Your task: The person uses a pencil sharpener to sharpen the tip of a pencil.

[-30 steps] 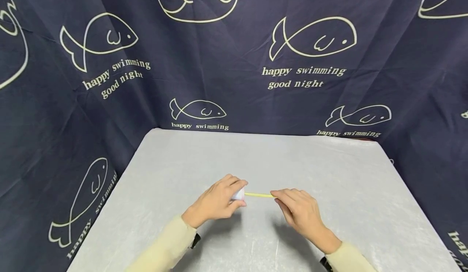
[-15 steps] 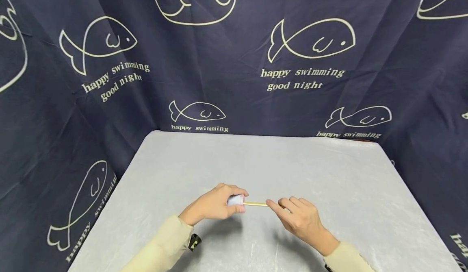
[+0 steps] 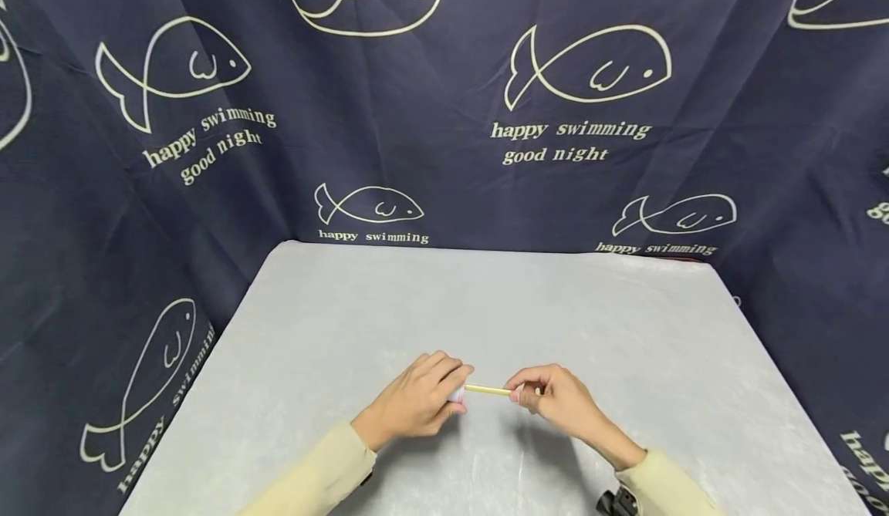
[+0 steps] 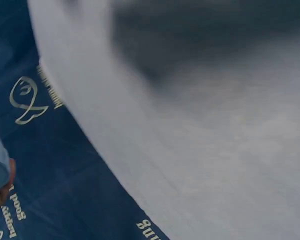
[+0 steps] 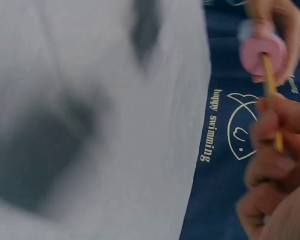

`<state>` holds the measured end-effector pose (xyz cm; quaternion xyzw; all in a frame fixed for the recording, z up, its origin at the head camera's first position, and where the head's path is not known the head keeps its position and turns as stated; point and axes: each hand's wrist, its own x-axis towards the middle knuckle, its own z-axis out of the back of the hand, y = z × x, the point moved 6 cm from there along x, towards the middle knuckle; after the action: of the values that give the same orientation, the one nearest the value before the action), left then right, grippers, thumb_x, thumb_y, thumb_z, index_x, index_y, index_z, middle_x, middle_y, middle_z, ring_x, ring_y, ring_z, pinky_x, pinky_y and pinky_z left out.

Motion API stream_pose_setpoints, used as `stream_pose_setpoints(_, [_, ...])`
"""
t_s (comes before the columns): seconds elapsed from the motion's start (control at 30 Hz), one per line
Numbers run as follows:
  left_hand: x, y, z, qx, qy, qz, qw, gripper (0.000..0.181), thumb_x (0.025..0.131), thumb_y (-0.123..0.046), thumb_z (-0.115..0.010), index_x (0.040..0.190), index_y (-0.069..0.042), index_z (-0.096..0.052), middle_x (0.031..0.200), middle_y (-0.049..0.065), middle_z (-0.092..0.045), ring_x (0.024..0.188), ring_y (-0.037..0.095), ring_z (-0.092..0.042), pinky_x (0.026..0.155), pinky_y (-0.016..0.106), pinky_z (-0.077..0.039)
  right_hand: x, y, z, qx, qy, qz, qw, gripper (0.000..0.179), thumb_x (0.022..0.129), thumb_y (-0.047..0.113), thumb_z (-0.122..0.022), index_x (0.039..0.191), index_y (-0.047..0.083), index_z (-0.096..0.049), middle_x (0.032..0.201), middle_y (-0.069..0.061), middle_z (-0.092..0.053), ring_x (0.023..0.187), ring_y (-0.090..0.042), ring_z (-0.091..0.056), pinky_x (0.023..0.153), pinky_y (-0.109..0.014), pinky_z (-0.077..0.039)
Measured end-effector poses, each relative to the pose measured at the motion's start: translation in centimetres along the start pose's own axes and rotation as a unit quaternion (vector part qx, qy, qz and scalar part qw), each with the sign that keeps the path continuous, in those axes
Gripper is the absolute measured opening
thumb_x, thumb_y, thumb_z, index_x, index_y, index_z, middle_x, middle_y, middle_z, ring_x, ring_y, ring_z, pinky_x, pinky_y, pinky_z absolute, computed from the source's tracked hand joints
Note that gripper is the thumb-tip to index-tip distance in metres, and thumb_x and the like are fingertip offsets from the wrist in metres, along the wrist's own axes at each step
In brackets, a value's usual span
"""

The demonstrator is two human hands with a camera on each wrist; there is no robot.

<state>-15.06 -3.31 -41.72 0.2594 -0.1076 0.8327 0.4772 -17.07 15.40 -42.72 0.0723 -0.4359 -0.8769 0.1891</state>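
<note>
My left hand (image 3: 415,396) grips a small pencil sharpener (image 3: 456,396) over the middle of the table. Its body is pale blue, as the left wrist view shows at the left edge, and its round end face (image 5: 251,56) is pink. A yellow pencil (image 3: 488,389) lies nearly level, one end in the hole of that pink face. Thumb and fingers of my right hand (image 3: 559,397) pinch the pencil a short way from the sharpener. The pencil's tip is hidden inside, and in the right wrist view its rear end shows between my fingers.
A light grey cloth covers the table (image 3: 430,300). Dark blue curtains (image 3: 458,130) with fish drawings and lettering hang behind it and along both sides. Below my right sleeve shows a black wrist device (image 3: 616,502).
My right fingers have rolled round the pencil, from lying over it, through a stretched index finger, to a thumb-and-finger pinch. My left hand has kept hold of the sharpener, shifting slightly.
</note>
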Motion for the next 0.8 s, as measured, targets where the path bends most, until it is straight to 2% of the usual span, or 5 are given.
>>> stream_pose_setpoints(0.1, [-0.1, 0.0, 0.2, 0.019, -0.004, -0.008, 0.9998, 0.051, 0.100, -0.046, -0.033, 0.116, -0.004, -0.059, 0.102, 0.003, -0.062, 0.088, 0.016, -0.057, 0.071, 0.026, -0.047, 0.0, -0.3, -0.3, 0.008, 0.023, -0.022, 0.9995, 0.007, 0.084, 0.016, -0.070, 0.090, 0.016, -0.073, 0.060, 0.003, -0.059, 0.046, 0.000, -0.040, 0.042, -0.020, -0.033])
stream_pose_setpoints(0.23, [0.5, 0.7, 0.8, -0.006, 0.005, 0.026, 0.9996, 0.044, 0.092, -0.040, -0.058, 0.116, -0.005, -0.061, 0.103, 0.003, -0.064, 0.088, 0.015, -0.057, 0.072, 0.027, -0.048, -0.3, 0.7, 0.2, -0.086, -0.073, 0.089, 0.9896, 0.015, 0.079, 0.011, -0.074, 0.089, 0.022, -0.069, 0.068, 0.013, -0.060, 0.053, 0.005, -0.044, 0.047, -0.017, -0.034])
stream_pose_setpoints(0.4, [1.0, 2.4, 1.3, -0.108, 0.034, 0.107, 0.9877, 0.045, 0.081, -0.030, -0.073, 0.116, -0.004, -0.064, 0.102, 0.004, -0.066, 0.088, 0.014, -0.058, 0.075, 0.026, -0.050, -1.3, 2.6, 0.7, -0.225, -0.226, 0.305, 0.8973, 0.011, 0.091, 0.011, -0.061, 0.096, 0.014, -0.071, 0.078, 0.008, -0.066, 0.061, -0.005, -0.056, 0.050, -0.019, -0.040])
stream_pose_setpoints(0.53, [1.4, 3.5, 1.5, -0.195, 0.099, 0.181, 0.9591, 0.044, 0.082, -0.027, -0.072, 0.119, -0.005, -0.063, 0.101, 0.004, -0.067, 0.088, 0.013, -0.058, 0.076, 0.026, -0.049, -1.8, 3.3, 0.8, -0.290, -0.291, 0.401, 0.8186, 0.029, 0.100, 0.013, -0.044, 0.101, 0.008, -0.073, 0.083, 0.001, -0.069, 0.066, -0.015, -0.063, 0.051, -0.025, -0.044])
stream_pose_setpoints(0.8, [1.5, 4.3, 1.0, -0.319, 0.196, 0.249, 0.8932, 0.036, 0.087, -0.023, -0.069, 0.119, -0.007, -0.066, 0.100, 0.002, -0.069, 0.080, 0.008, -0.056, 0.072, 0.021, -0.046, -2.1, 5.2, 0.5, -0.322, -0.311, 0.470, 0.7608, 0.028, 0.096, 0.006, -0.044, 0.092, 0.006, -0.071, 0.075, 0.000, -0.063, 0.055, -0.013, -0.054, 0.045, -0.019, -0.036])
